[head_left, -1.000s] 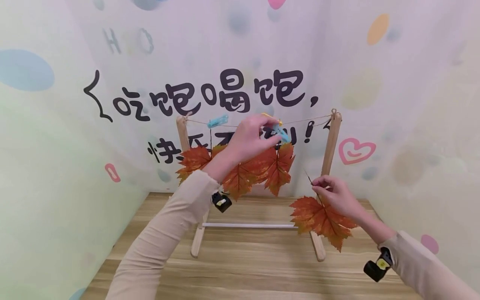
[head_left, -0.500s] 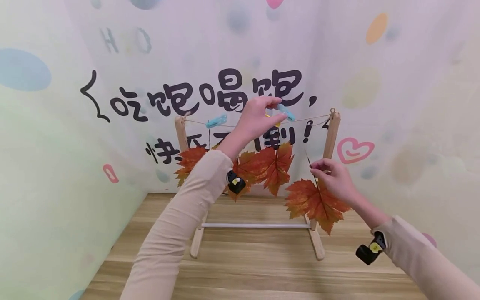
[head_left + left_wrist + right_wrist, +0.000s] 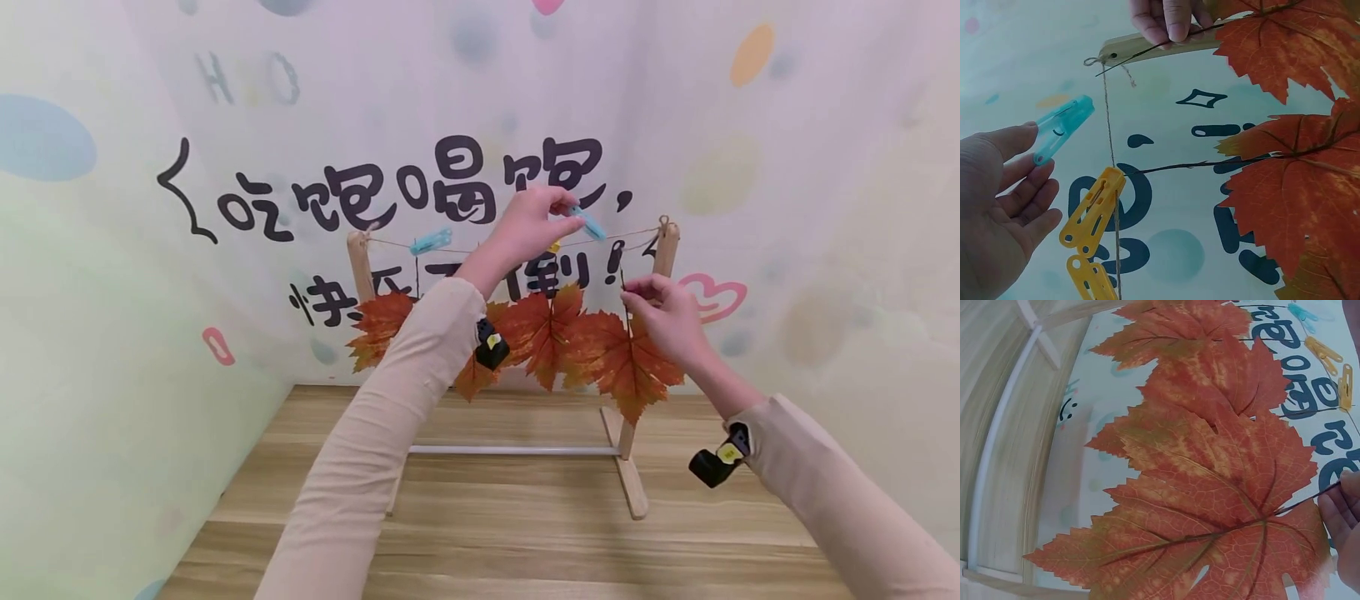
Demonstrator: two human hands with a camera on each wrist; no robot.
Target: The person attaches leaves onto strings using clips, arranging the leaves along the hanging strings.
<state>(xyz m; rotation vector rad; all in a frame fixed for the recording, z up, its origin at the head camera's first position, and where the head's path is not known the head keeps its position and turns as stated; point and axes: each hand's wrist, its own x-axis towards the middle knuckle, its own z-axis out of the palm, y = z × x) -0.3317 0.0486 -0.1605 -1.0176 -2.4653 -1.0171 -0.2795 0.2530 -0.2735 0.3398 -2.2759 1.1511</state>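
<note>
My left hand pinches a light blue clothespin by its handle end, between thumb and fingers. The clothespin is just above the twine and apart from it in the left wrist view. My right hand pinches the dark stem of an orange-red artificial maple leaf near the right post. The stem's tip reaches up close to the twine. To the left, a yellow clothespin clips another leaf's stem on the twine.
Twine runs between a left post and a right post of a wooden stand. Another blue clothespin sits near the left end. More leaves hang below. A white rod joins the stand's feet above the wooden tabletop.
My left hand has risen and moved right with the blue clothespin, away from the clipped leaves. My right hand has lifted the maple leaf, bringing its stem up toward the twine.
</note>
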